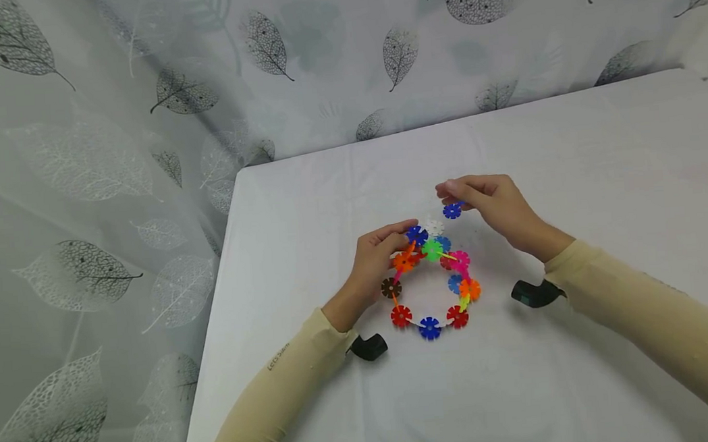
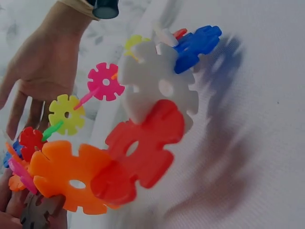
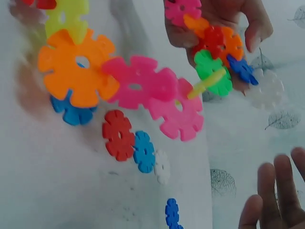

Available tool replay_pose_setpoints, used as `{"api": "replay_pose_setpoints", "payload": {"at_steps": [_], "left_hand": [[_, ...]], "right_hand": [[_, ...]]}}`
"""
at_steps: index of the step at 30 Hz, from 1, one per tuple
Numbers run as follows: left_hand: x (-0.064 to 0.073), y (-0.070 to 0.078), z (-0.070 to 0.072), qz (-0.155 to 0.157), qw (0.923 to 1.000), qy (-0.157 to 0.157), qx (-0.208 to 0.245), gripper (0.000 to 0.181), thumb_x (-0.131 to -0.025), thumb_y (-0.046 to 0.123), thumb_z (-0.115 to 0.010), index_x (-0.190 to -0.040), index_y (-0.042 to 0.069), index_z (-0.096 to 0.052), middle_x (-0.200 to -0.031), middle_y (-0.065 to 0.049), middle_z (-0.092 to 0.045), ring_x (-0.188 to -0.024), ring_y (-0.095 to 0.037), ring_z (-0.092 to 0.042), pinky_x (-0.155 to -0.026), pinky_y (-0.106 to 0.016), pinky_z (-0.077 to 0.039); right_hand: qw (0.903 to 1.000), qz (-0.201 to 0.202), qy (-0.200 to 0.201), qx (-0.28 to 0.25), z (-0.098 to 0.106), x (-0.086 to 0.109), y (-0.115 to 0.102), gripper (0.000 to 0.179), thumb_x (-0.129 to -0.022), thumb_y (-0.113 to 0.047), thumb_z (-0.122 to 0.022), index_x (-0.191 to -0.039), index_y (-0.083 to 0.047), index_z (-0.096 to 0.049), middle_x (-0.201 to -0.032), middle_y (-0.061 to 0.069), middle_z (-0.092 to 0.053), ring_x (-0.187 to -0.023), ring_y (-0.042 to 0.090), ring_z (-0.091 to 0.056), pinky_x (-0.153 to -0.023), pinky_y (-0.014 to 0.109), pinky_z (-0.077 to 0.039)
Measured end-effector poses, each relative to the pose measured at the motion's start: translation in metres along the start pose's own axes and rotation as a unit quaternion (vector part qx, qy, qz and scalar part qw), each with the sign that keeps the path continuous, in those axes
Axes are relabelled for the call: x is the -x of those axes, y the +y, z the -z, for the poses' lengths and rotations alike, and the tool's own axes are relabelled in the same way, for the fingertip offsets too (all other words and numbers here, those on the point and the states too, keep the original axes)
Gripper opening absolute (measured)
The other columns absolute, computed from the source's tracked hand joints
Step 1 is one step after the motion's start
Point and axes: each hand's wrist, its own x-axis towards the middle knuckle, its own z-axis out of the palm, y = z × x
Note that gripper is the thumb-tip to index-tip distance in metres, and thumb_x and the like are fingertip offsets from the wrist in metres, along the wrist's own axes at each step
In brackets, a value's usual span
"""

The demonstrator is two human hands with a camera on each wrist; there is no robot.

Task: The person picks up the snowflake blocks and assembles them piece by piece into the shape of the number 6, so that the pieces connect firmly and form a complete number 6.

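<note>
My left hand [image 1: 369, 264] grips one side of a ring of linked flower-shaped plastic discs [image 1: 401, 316]. In the left wrist view its orange disc [image 2: 71, 179] and red disc [image 2: 143, 148] show large. Near my left fingers in the right wrist view are a green disc [image 3: 212, 74] and a blue disc [image 3: 242, 69], with a whitish disc [image 3: 266, 88] beyond. My right hand [image 1: 493, 206] is over loose blue discs [image 1: 452, 211] at the far side of the ring. Its fingers look straight and apart in the right wrist view, with nothing between them.
Loose discs lie in a line on the white-covered table [image 1: 596, 199]: a red disc [image 3: 118, 135], a light blue disc [image 3: 144, 151] and a white disc [image 3: 162, 167]. A leaf-patterned curtain [image 1: 332, 60] hangs behind and left. Black wrist cameras [image 1: 369, 347] jut from both sleeves.
</note>
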Motion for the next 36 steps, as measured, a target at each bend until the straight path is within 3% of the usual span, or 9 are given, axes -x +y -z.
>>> {"api": "replay_pose_setpoints", "payload": {"at_steps": [8,16,22,27,32,36], "left_hand": [[-0.001,0.002,0.003,0.006,0.9994,-0.020,0.026,0.048,-0.100,0.040,-0.062,-0.132,0.004,-0.067,-0.133,-0.013,-0.065,-0.109,-0.022,-0.061,-0.096,-0.043,-0.048],[-0.002,0.002,0.005,0.013,0.9992,-0.011,0.037,0.038,-0.099,0.030,-0.068,-0.127,0.006,-0.071,-0.131,-0.018,-0.065,-0.119,-0.020,-0.059,-0.106,-0.045,-0.039],[-0.001,0.004,0.006,0.010,0.9986,-0.019,0.048,0.041,-0.099,0.030,-0.067,-0.129,0.001,-0.068,-0.134,-0.017,-0.064,-0.119,-0.022,-0.057,-0.103,-0.046,-0.039],[0.000,0.006,0.008,0.005,0.9977,-0.020,0.065,0.039,-0.101,0.028,-0.065,-0.131,0.003,-0.067,-0.138,-0.016,-0.061,-0.119,-0.022,-0.058,-0.103,-0.044,-0.043],[0.001,0.007,0.008,0.006,0.9968,-0.020,0.077,0.038,-0.100,0.024,-0.066,-0.132,0.004,-0.067,-0.140,-0.017,-0.059,-0.118,-0.022,-0.060,-0.103,-0.043,-0.045],[0.001,0.007,0.008,0.005,0.9964,-0.022,0.082,0.037,-0.099,0.021,-0.066,-0.132,0.003,-0.067,-0.140,-0.019,-0.058,-0.118,-0.022,-0.061,-0.105,-0.045,-0.043]], "right_hand": [[0.9931,0.009,0.112,-0.033,0.014,-0.013,0.005,0.050,-0.105,-0.043,-0.053,-0.143,-0.011,-0.058,-0.135,0.012,-0.063,-0.111,0.014,-0.064,-0.089,0.024,-0.049],[0.9881,-0.036,0.148,-0.024,0.024,-0.025,0.016,0.050,-0.104,-0.043,-0.053,-0.146,-0.015,-0.056,-0.135,0.010,-0.061,-0.107,0.013,-0.062,-0.089,0.028,-0.048],[0.9889,-0.099,0.110,0.000,0.028,-0.029,0.029,0.058,-0.102,-0.048,-0.055,-0.147,-0.011,-0.054,-0.138,0.011,-0.056,-0.108,0.016,-0.059,-0.095,0.037,-0.045],[0.9875,-0.142,0.025,0.065,0.032,-0.034,0.045,0.057,-0.100,-0.047,-0.061,-0.143,-0.011,-0.058,-0.133,0.015,-0.058,-0.113,0.028,-0.052,-0.093,0.042,-0.044],[0.9729,-0.135,-0.069,0.175,0.030,-0.040,0.055,0.046,-0.097,-0.036,-0.069,-0.136,-0.011,-0.065,-0.124,0.016,-0.063,-0.111,0.033,-0.052,-0.087,0.043,-0.048],[0.9637,-0.123,-0.092,0.219,0.024,-0.042,0.056,0.044,-0.094,-0.030,-0.075,-0.133,-0.011,-0.068,-0.115,0.015,-0.065,-0.106,0.033,-0.054,-0.083,0.041,-0.049]]}}
